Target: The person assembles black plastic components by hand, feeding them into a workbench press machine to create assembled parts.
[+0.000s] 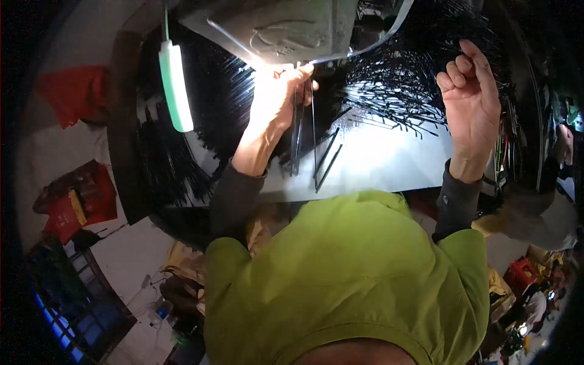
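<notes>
Just above the frame's centre, the left hand pinches thin black rods, thumb and fingers nearly closed; the rods run down the picture over a white table. At upper right, the right hand is raised, index finger extended, others half curled, apparently empty. A grey casing spans the top, close to the left fingertips. Handling them well probably calls for a firm pinch, rods parallel, fingertips clear of the casing's edge.

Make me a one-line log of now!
left hand: holds thin black rods near grey machine; right hand: raised, apparently empty; white tabletop: more black rods
</notes>
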A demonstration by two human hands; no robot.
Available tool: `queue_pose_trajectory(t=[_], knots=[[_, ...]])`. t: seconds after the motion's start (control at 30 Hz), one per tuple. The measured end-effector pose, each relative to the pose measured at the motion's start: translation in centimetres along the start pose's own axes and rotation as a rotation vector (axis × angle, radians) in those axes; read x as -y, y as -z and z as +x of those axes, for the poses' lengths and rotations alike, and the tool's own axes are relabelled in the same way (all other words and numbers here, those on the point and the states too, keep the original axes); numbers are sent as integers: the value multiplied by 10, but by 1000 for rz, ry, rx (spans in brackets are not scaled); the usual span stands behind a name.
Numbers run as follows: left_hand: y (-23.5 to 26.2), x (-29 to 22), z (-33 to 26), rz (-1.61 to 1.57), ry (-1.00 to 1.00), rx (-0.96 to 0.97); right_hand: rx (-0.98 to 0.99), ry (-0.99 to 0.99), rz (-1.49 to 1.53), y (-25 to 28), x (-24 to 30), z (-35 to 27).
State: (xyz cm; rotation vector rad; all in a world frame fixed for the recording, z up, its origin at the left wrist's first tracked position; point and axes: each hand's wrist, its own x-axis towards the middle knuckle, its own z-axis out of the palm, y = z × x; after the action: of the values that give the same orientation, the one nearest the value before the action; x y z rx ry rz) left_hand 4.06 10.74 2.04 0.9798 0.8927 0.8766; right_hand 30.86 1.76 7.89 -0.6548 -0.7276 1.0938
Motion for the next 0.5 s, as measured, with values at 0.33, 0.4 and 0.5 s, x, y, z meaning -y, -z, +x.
queue_pose_trajectory(t=[0.33,0.4,0.5], knots=[[153,-54,-49,953,-147,-470,244,-99,-1109,8,-64,-57],[160,-52,-68,1399,-262,-643,391,-22,-1316,0,-67,-59],[96,-47,-105,1505,-204,-463,559,82,-1542,1,-76,-56]])
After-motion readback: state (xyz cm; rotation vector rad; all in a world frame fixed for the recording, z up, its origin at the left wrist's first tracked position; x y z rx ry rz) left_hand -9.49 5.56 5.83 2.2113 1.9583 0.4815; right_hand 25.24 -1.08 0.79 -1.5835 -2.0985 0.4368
